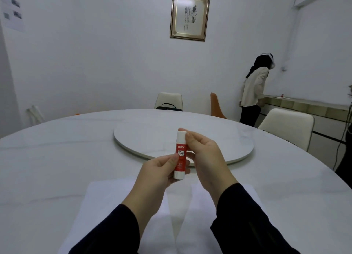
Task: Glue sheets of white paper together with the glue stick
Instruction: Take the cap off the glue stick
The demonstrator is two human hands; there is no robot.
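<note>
— Hands first: what do yours hold?
— Your left hand pinches the upright red-and-white plastic glue stick low; your right hand grips its cap.
— And the white paper sheets?
— Flat on the round white table beneath, partly hidden by your sleeves.

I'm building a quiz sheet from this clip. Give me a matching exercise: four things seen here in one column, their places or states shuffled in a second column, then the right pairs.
Things:
1. glue stick
2. paper sheets
3. framed calligraphy
4. black bag

Places or states:
A. hanging on the far wall
B. held upright between left hand and right hand
C. on the white chair beyond the table
D. flat on the table's near edge

Pairs: 1-B, 2-D, 3-A, 4-C
</note>
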